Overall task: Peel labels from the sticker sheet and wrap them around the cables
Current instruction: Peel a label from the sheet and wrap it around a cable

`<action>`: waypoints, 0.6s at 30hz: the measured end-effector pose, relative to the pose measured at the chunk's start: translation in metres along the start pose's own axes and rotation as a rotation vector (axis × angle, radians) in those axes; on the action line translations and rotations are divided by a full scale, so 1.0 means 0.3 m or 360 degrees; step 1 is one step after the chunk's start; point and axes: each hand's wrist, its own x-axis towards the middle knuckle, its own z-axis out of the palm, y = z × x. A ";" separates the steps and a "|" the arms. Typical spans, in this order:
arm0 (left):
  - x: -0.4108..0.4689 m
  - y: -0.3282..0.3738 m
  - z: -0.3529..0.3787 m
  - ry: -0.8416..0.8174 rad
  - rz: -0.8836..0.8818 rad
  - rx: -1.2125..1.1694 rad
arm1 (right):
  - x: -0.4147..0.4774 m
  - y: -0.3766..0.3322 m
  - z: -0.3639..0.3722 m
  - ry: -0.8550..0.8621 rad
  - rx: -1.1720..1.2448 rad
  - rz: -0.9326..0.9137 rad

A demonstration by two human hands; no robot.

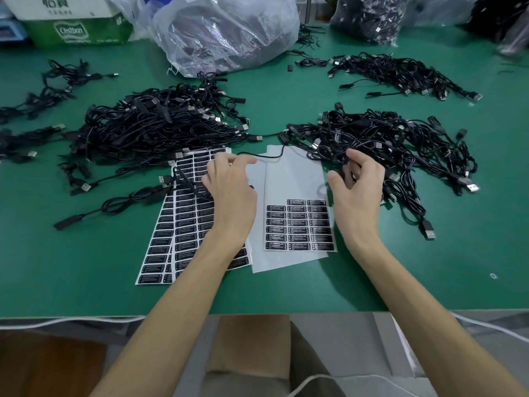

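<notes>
Table surface (pixel 86 267): uniform green. Cables (pixel 148 127): black, with silver connector ends. Sticker sheet (pixel 294 179) at frame centre: pale grey backing carrying rows of black labels (pixel 297 224) with white print. Carton (pixel 74 30) at upper left: green and white. Bag (pixel 223 30) at upper centre: translucent whitish.

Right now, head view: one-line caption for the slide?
Left hand and right hand reach into black cables above two sticker sheets on a green table.

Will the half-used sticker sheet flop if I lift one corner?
The half-used sticker sheet looks paper-thin, so probably floppy and light. It overlaps another glossy sheet, so it may slide. A cable crossing its top could drag.
</notes>
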 end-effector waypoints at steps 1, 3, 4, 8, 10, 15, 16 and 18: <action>0.001 0.001 -0.002 0.0013 0.0054 -0.0098 | -0.002 -0.001 0.000 -0.0023 -0.0069 -0.0029; 0.006 0.010 -0.007 0.0023 0.0125 -0.0339 | -0.006 0.001 0.001 -0.0101 -0.0235 -0.0097; 0.008 0.014 -0.010 0.0034 0.0169 -0.0418 | -0.008 0.002 0.002 -0.0144 -0.0288 -0.0133; 0.003 0.029 -0.014 -0.0004 0.0401 -0.0478 | -0.009 0.006 0.015 -0.0266 -0.0395 -0.0300; 0.001 0.035 -0.012 -0.0097 0.0426 -0.0513 | -0.008 0.008 0.019 -0.0320 -0.0405 -0.0324; -0.007 0.035 -0.022 0.0304 0.0056 -0.0153 | -0.011 0.014 0.017 -0.0355 -0.0361 -0.0362; -0.004 0.024 -0.024 0.0305 -0.0051 -0.0052 | -0.012 0.014 0.017 -0.0359 -0.0351 -0.0363; 0.001 0.006 -0.024 0.0151 -0.0233 0.0100 | -0.012 0.014 0.017 -0.0370 -0.0339 -0.0365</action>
